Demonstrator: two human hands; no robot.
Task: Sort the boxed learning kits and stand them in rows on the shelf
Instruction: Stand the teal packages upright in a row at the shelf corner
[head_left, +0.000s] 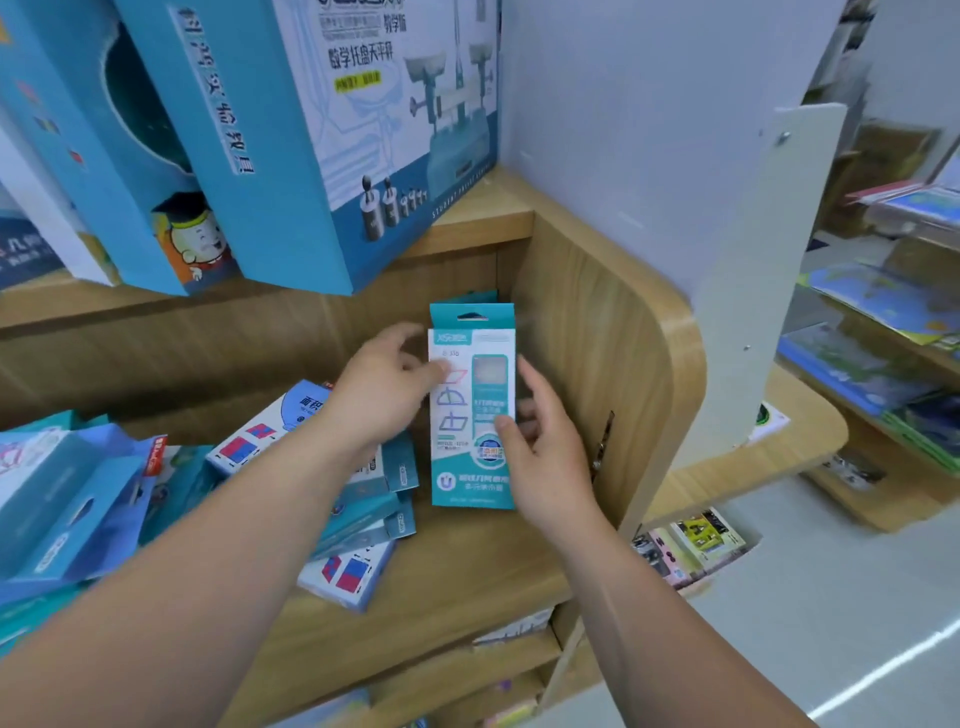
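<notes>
Light wood shelf (467, 571) with a rounded side panel (623, 364) at its right end. The slim teal-and-white kit box (470, 467) is upright at that end, near the panel. Both hands pinch it: left hand (384, 389) on its left edge, right hand (548, 452) on its right edge, thumbs on the front. To the left, a messy pile of kit boxes (358, 566) lies flat. Big blue boxes (311, 156) stand on the board above. Grey floor (831, 597) and another rack (883, 312) with maps on the right.
</notes>
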